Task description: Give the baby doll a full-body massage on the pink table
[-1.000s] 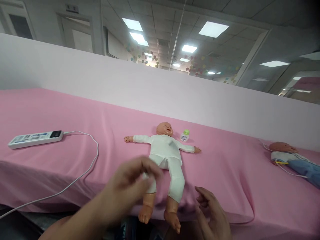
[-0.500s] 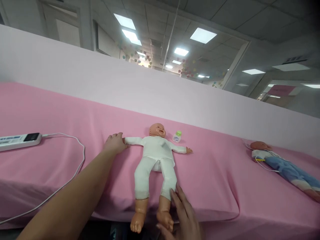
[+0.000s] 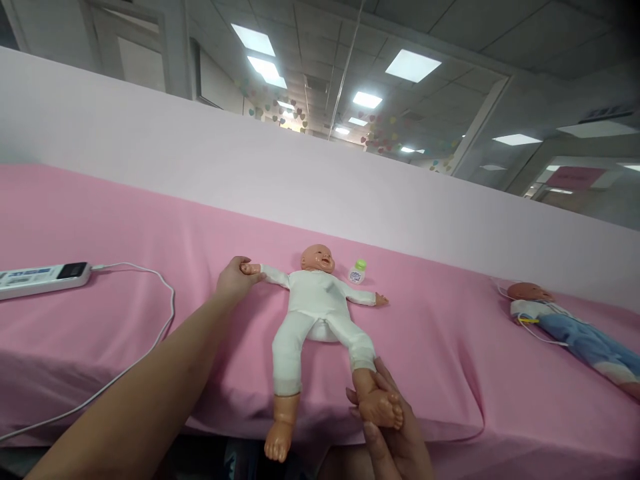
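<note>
A baby doll (image 3: 320,293) in white clothes lies on its back on the pink sheet (image 3: 430,347), feet toward me. My left hand (image 3: 237,277) is closed round the doll's hand on the left side of the view. At the near edge, my right hand (image 3: 395,427) cups the doll's foot (image 3: 380,408) on the right, with fingers behind the ankle and the thumb near the sole. That leg is bent outward, while the other leg hangs straight over the edge. Beside the doll's head stands a small clear bottle (image 3: 357,272) with a green cap.
A white handheld device (image 3: 45,280) with a dark screen lies at the left, its white cable (image 3: 173,300) running down the sheet. Another doll (image 3: 575,327) in blue and white lies at the far right. Behind the sheet rises a white partition (image 3: 300,180) with glass above.
My left hand has gone from resting over the doll's hand to gripping it and raising it a little. My right hand has taken the doll's foot and swung that leg outward to the right.
</note>
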The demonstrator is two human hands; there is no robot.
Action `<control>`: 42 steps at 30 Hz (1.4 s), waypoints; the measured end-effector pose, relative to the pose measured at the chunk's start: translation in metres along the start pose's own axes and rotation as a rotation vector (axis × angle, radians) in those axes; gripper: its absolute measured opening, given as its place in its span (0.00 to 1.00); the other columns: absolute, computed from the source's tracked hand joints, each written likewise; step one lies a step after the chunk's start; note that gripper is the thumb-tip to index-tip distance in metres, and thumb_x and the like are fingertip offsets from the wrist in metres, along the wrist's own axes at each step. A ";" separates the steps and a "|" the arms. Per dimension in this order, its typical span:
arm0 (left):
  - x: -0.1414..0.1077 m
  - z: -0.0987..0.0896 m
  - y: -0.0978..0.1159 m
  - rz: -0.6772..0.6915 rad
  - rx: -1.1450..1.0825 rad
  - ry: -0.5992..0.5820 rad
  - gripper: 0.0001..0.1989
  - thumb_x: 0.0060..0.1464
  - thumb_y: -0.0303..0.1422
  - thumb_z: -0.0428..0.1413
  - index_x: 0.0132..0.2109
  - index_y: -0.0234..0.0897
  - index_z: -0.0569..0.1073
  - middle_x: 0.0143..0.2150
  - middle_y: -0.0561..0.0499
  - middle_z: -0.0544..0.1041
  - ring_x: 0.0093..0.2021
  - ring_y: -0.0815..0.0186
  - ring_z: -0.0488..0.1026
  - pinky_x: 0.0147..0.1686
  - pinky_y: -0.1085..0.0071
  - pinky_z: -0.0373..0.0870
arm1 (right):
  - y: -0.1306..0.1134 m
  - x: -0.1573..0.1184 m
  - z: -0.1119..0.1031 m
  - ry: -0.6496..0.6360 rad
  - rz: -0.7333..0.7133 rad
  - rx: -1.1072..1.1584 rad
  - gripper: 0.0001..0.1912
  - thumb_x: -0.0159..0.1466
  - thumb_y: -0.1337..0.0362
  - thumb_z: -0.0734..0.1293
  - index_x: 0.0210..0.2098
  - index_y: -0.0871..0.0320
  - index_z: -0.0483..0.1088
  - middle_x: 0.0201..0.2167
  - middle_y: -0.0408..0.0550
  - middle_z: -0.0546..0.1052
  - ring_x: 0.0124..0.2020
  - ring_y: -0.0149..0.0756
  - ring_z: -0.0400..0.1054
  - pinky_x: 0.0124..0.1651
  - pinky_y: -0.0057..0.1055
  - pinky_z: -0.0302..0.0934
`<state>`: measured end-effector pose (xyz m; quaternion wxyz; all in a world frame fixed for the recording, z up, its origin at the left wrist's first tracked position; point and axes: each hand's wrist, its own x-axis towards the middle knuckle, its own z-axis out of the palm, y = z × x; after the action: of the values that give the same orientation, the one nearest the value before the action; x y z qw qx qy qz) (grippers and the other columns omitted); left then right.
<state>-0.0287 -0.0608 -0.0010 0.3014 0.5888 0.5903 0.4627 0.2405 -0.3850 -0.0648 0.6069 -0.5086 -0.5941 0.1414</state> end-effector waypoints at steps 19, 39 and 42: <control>-0.010 0.014 0.015 0.078 0.187 0.032 0.10 0.64 0.41 0.52 0.48 0.44 0.71 0.44 0.49 0.80 0.42 0.57 0.76 0.36 0.66 0.68 | -0.008 -0.008 -0.007 -0.030 -0.054 -0.017 0.29 0.68 0.63 0.71 0.67 0.49 0.66 0.70 0.59 0.66 0.67 0.59 0.66 0.55 0.50 0.76; 0.012 0.026 0.056 0.285 0.654 -0.221 0.02 0.53 0.35 0.57 0.35 0.45 0.70 0.31 0.49 0.77 0.33 0.55 0.74 0.31 0.66 0.60 | -0.003 -0.002 -0.018 0.004 -0.114 -0.122 0.24 0.64 0.58 0.74 0.59 0.49 0.73 0.64 0.58 0.73 0.60 0.56 0.74 0.51 0.42 0.78; 0.010 0.030 0.049 0.314 0.656 -0.212 0.03 0.55 0.34 0.54 0.33 0.46 0.67 0.27 0.51 0.72 0.29 0.57 0.71 0.28 0.65 0.55 | -0.002 0.001 -0.020 0.004 -0.110 -0.124 0.25 0.63 0.56 0.75 0.59 0.48 0.73 0.65 0.58 0.72 0.61 0.56 0.74 0.51 0.42 0.77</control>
<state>0.0171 -0.0510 0.0339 0.0817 0.7819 0.5753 0.2260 0.2570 -0.3941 -0.0587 0.5821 -0.5123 -0.6275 0.0697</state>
